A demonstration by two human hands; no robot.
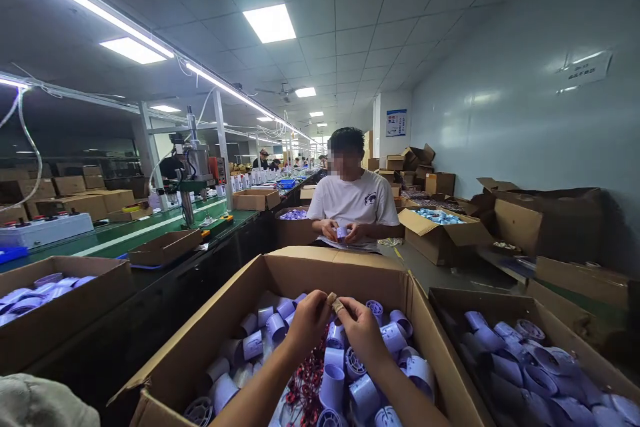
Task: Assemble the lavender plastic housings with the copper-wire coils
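small piece point(334, 302) pinched between hands: too small to identify | right box point(505, 307): cut by frame edge

green workbench point(150, 230) left of the big open carton point(280, 267): flat tray box point(163, 247), press machine point(193, 173), small carton point(256, 199) beyond.

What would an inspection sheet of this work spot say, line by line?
Surface: green bench at left, carrying flat cartons.
Job's things: small tan piece pinched between left hand and right hand, over an open box of lilac plastic tubes.
Clutter: second box of tubes at right; more cartons along the wall.
Hands: both shut on the piece.
Cables: red wires in the box; hoses over the bench.
Surroundings: seated person opposite, press machine, ceiling lights.
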